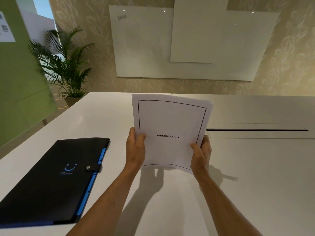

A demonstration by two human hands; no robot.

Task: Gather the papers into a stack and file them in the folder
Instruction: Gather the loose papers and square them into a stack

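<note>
I had the papers (170, 132) gathered upright between both hands, left hand (135, 147) and right hand (201, 151) gripping their side edges, while the folder (51, 181) lay snapped shut on the counter (255, 167) beyond my left hand, filing undone.

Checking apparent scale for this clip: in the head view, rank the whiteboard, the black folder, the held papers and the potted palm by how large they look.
1. whiteboard
2. black folder, though it lies nearest the camera
3. papers and potted palm: they look alike, so unranked.
</note>
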